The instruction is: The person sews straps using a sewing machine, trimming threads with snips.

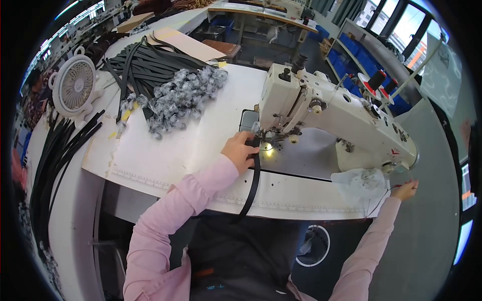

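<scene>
A black strap (254,185) runs from under the needle area of the white sewing machine (346,113) and hangs over the table's front edge. My left hand (240,152) is closed on this strap, close beside the lit needle area, with a bit of clear plastic wrap (256,128) at the strap's far end. Out at the table's right corner, my right hand (405,190) is closed, its fingers curled. A small dark-red piece (394,186) with thin wire or thread shows next to it; what the fingers hold cannot be made out.
Several black straps with plastic-wrapped ends (186,93) are heaped at the back left. A small white fan (75,85) stands left of them, above more hanging straps (60,155). Crumpled clear plastic (364,181) lies by the machine's base. Thread spools (376,80) stand behind.
</scene>
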`<state>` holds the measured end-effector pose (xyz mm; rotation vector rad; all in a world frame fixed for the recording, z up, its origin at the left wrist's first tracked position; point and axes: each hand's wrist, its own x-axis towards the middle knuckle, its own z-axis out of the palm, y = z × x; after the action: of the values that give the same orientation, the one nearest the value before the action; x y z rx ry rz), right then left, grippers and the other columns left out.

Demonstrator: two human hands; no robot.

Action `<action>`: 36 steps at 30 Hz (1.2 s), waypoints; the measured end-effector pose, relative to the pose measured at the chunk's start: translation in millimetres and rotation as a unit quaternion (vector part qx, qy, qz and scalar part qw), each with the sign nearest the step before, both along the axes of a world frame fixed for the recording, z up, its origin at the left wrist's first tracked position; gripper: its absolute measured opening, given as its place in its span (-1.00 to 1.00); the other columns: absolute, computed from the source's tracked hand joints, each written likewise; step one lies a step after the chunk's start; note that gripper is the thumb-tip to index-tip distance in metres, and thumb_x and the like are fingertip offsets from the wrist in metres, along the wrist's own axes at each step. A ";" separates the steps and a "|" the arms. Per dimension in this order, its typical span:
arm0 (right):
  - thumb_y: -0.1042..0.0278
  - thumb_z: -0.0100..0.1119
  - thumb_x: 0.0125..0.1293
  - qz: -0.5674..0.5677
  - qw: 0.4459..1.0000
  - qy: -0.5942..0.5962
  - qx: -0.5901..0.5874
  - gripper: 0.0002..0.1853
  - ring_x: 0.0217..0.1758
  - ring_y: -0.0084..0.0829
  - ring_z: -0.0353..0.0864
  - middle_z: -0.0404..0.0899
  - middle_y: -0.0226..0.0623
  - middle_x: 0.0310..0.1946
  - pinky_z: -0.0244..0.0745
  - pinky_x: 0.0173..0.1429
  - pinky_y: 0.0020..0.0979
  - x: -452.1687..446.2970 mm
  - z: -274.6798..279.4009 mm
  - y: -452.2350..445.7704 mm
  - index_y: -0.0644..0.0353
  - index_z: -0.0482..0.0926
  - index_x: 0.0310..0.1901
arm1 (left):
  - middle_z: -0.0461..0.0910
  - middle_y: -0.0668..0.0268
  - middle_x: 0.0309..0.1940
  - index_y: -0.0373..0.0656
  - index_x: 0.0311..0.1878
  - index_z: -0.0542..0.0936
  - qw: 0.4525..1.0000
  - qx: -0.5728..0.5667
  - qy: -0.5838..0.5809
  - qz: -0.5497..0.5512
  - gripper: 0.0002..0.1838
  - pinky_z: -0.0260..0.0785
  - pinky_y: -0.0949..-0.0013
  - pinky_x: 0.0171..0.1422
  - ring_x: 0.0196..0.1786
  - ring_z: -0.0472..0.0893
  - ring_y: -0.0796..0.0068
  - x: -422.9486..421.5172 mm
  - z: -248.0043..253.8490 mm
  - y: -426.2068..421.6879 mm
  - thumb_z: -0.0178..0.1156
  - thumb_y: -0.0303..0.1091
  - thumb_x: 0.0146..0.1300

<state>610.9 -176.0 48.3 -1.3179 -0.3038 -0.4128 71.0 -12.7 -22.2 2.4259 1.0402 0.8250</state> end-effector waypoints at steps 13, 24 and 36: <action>-0.12 -0.25 0.32 0.018 0.761 -0.223 -0.609 -0.43 0.06 -0.01 0.42 0.49 0.02 -0.06 0.26 0.13 -0.23 148.6 90.7 47.2 0.27 0.47 -0.01 | 0.50 0.14 -0.04 -0.22 -0.13 0.55 0.984 0.175 0.034 0.005 -0.66 0.35 0.25 0.04 0.04 0.46 0.16 9.4 -24.5 9.4 0.23 -0.49 -0.07; -0.11 -0.26 0.33 0.080 0.753 -0.186 -0.626 -0.42 0.12 -0.01 0.38 0.45 0.05 0.01 0.23 0.17 -0.24 161.2 96.6 53.9 0.28 0.45 0.03 | 0.51 0.17 -0.11 -0.18 -0.17 0.56 0.982 0.179 0.062 -0.015 -0.62 0.43 0.30 0.00 -0.01 0.47 0.18 17.7 -10.3 7.4 0.17 -0.62 -0.18; -0.02 -0.23 0.39 0.172 0.971 -0.022 -0.163 -0.50 -0.05 -0.42 0.44 0.43 -0.24 -0.02 0.35 0.03 -0.41 131.8 -53.6 7.3 0.28 0.36 0.08 | 0.48 0.09 -0.05 -0.22 -0.13 0.52 0.976 0.202 0.085 -0.015 -0.58 0.40 0.33 0.05 0.03 0.45 0.16 19.0 -11.7 6.0 0.18 -0.58 -0.20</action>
<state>742.6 -168.7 -5.3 -1.5410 -0.6475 -0.0993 90.0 -6.7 -33.9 2.8908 0.9664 0.9036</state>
